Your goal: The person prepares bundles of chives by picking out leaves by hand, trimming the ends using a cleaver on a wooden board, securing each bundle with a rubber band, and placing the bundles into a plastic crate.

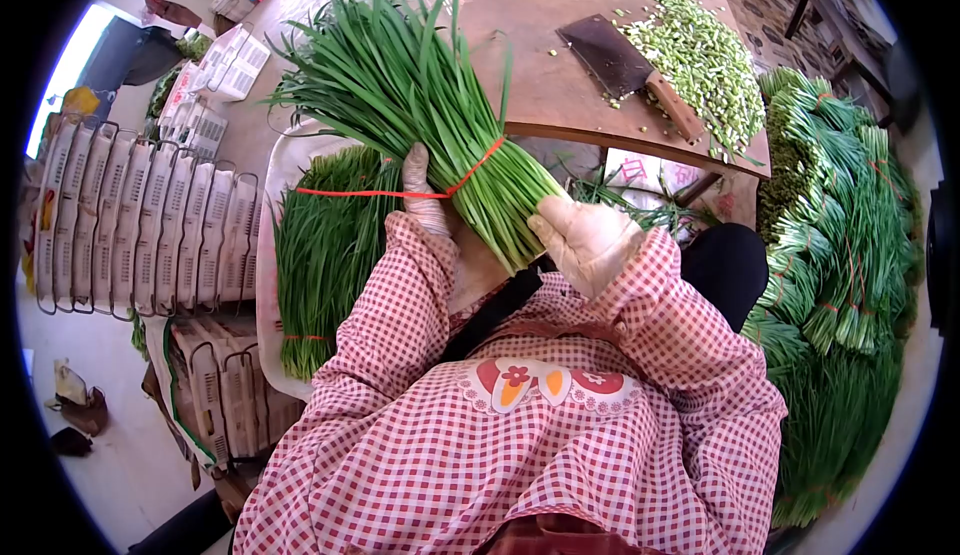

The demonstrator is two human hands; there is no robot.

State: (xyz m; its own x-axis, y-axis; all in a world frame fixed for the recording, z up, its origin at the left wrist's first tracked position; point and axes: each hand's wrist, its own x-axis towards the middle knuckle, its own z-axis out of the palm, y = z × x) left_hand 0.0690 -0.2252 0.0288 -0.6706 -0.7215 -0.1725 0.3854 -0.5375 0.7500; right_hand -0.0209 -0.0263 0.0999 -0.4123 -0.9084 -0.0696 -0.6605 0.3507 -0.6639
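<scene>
A thick bundle of garlic chives is held up at a slant in front of me, leaves to the upper left, pale stem ends to the lower right. My left hand, in a whitish glove, grips its underside at the left. A red tie crosses the stems, and its loose end stretches out leftward past that hand. At the cut stem ends, my gloved right hand is closed against the bundle's right side; some of its fingers are hidden. Below to the left, more chives lie in a white tub.
A brown table ahead carries a cleaver with a wooden handle and a heap of chopped stems. Tied chive bundles are piled at the right. Stacked white crates stand at the left.
</scene>
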